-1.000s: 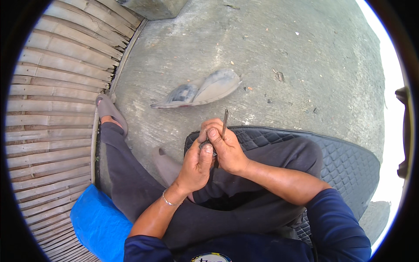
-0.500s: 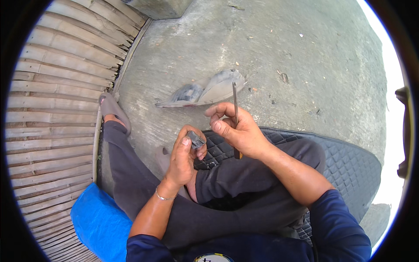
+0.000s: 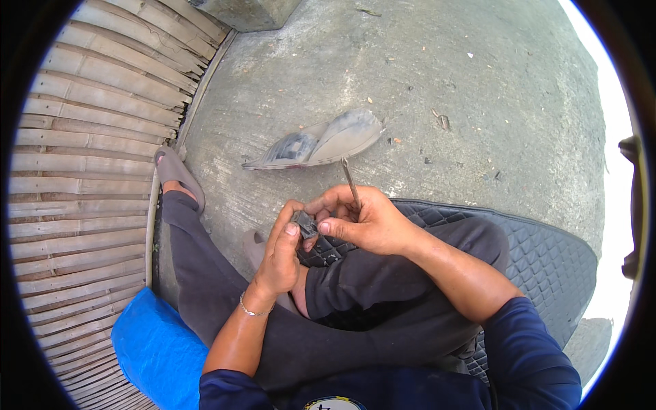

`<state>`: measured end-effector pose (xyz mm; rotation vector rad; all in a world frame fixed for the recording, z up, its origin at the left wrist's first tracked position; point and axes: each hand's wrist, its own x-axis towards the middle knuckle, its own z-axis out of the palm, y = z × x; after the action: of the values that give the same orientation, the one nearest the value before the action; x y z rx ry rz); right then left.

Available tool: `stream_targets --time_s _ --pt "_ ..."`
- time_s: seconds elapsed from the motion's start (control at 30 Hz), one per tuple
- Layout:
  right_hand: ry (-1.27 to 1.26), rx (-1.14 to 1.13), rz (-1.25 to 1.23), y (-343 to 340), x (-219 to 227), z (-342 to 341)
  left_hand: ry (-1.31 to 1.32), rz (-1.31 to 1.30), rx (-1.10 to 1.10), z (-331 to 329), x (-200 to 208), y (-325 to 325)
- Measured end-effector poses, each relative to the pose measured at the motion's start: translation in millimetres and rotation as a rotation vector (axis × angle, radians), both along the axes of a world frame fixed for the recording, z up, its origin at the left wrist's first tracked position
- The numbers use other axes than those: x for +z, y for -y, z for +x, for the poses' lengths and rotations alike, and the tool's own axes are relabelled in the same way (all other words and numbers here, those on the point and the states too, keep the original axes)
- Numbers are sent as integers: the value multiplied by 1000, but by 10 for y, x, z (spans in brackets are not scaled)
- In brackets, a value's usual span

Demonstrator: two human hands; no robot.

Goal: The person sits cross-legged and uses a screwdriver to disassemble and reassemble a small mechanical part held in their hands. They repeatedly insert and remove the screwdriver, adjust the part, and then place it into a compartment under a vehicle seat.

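Note:
My left hand (image 3: 279,256) is closed on a small dark grey block (image 3: 304,223), its thumb lying on the near side. Close against it, my right hand (image 3: 365,222) has its thumb and fingertips at the block's right side. A slim metal rod tool (image 3: 351,181) sticks up out of my right fingers, its tip pointing away from me; its lower end is hidden by the hand. Beyond both hands, a curved grey, dusty piece (image 3: 348,140) with a darker patch lies on the concrete.
Under my bent leg is a black quilted mat (image 3: 547,263). A bamboo slat wall (image 3: 96,184) runs along the left, with a blue plastic-covered bundle (image 3: 160,348) near it. At the top stands a concrete block (image 3: 253,12). Small debris dots the concrete floor (image 3: 506,102).
My right hand has moved left and slightly down to meet the block in my left hand. The rod tool has tilted, its tip now lower and further left.

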<state>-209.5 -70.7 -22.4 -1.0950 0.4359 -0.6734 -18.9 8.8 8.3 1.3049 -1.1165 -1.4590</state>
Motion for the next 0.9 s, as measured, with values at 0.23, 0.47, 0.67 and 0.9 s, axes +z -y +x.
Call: stream_targets --time_s 0.23,0.47,0.67,0.9 --pt "-56 41 -12 40 37 -5 260 -18 -87 18 41 -26" --pt "-218 -98 -198 -54 -40 21 400 -14 -88 13 38 -25" --pt "22 -133 -6 -47 -134 145 -550 224 1 0 -40 16" --pt "-114 -95 -310 -53 -23 43 -643 434 211 -21 19 -2"
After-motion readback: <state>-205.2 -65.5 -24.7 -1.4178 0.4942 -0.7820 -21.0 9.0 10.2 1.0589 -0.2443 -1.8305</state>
